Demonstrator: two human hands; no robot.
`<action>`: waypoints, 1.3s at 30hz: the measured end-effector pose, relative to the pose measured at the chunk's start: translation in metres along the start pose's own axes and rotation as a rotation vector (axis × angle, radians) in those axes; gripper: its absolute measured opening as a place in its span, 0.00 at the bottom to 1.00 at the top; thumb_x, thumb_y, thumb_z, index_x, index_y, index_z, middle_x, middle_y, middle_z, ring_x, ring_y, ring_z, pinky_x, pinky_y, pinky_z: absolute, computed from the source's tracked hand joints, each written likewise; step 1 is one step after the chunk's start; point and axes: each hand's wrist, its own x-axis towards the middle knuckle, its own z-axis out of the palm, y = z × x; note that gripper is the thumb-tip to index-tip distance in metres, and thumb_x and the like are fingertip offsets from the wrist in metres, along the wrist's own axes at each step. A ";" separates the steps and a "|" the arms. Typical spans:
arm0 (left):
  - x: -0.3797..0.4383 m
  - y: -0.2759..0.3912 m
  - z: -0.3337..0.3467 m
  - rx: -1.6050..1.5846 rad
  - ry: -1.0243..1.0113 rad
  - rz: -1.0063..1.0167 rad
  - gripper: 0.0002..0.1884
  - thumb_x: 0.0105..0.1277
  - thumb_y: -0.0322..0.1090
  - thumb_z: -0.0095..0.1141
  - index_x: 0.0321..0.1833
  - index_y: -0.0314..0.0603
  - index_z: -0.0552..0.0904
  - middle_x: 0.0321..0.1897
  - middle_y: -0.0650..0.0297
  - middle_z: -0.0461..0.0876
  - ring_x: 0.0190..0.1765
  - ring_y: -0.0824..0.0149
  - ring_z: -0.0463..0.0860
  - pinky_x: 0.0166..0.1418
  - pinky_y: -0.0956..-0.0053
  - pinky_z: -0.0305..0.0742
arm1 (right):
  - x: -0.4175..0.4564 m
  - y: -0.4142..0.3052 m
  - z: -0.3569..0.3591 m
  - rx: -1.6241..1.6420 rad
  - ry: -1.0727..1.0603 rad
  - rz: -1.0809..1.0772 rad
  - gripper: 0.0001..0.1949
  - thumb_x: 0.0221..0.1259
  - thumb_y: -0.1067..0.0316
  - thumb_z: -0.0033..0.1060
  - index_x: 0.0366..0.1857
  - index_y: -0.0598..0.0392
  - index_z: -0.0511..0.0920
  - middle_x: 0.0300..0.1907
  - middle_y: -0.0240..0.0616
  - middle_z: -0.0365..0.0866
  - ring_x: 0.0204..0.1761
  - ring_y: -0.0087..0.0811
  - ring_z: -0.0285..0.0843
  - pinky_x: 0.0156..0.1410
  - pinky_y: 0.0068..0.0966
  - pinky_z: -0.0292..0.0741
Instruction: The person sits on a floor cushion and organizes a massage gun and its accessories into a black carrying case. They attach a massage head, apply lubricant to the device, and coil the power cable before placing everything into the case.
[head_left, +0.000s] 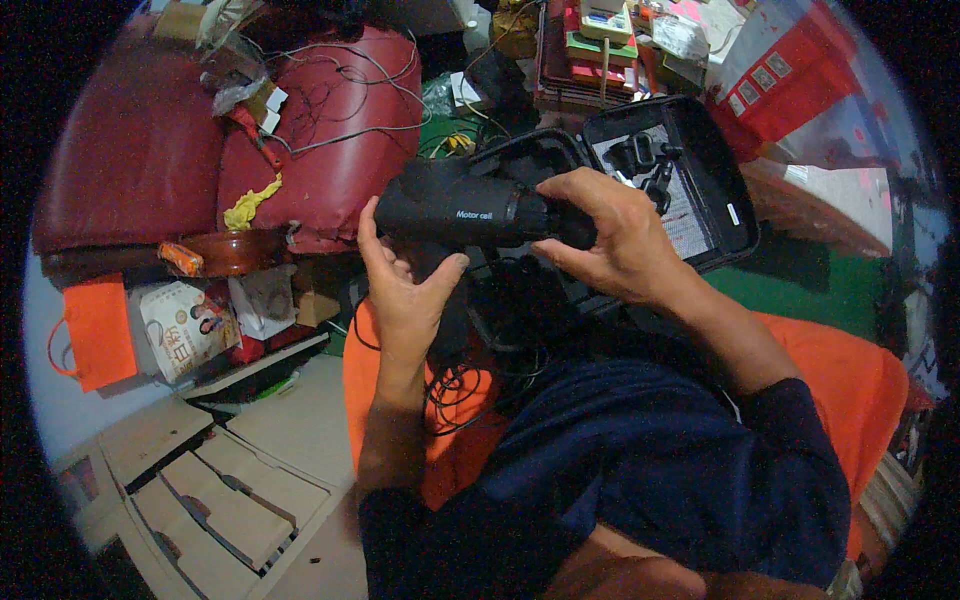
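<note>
A black barrel-shaped handheld device, possibly a hair dryer, lies across both hands above the lap and bears small white writing. My left hand supports its left end, the thumb raised off the barrel and the other fingers partly hidden behind it. At the opposite end my right hand grips a dark round end piece between thumb and fingers; whether it is a separate part is unclear. A thin black cable is coiled on the orange cloth over the lap. Dark shapes under the device are hard to tell apart.
Beyond the hands, an unzipped black case has black attachments in its lid. Left of it is a red padded seat with loose grey cables. Stacked books, a red bag and flattened cardboard surround the person.
</note>
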 end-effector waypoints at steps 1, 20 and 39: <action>0.000 -0.002 -0.001 -0.001 -0.006 0.002 0.57 0.54 0.15 0.73 0.85 0.43 0.51 0.68 0.51 0.72 0.66 0.58 0.79 0.71 0.66 0.77 | 0.000 0.000 0.001 -0.002 0.009 -0.010 0.24 0.54 0.63 0.81 0.53 0.57 0.79 0.49 0.48 0.85 0.51 0.52 0.87 0.54 0.41 0.83; 0.001 -0.031 -0.001 -0.113 -0.300 -0.319 0.54 0.61 0.17 0.67 0.87 0.42 0.48 0.70 0.47 0.73 0.70 0.57 0.78 0.73 0.63 0.76 | 0.005 -0.016 -0.012 -0.112 -0.057 -0.036 0.28 0.51 0.56 0.85 0.52 0.56 0.80 0.42 0.48 0.87 0.41 0.52 0.89 0.46 0.41 0.84; 0.000 0.023 0.034 0.679 -0.422 0.650 0.24 0.51 0.39 0.74 0.49 0.38 0.80 0.45 0.53 0.84 0.51 0.45 0.84 0.53 0.54 0.80 | 0.004 -0.051 -0.031 -0.192 -0.329 -0.182 0.28 0.50 0.58 0.84 0.53 0.54 0.78 0.40 0.47 0.87 0.41 0.53 0.88 0.46 0.42 0.84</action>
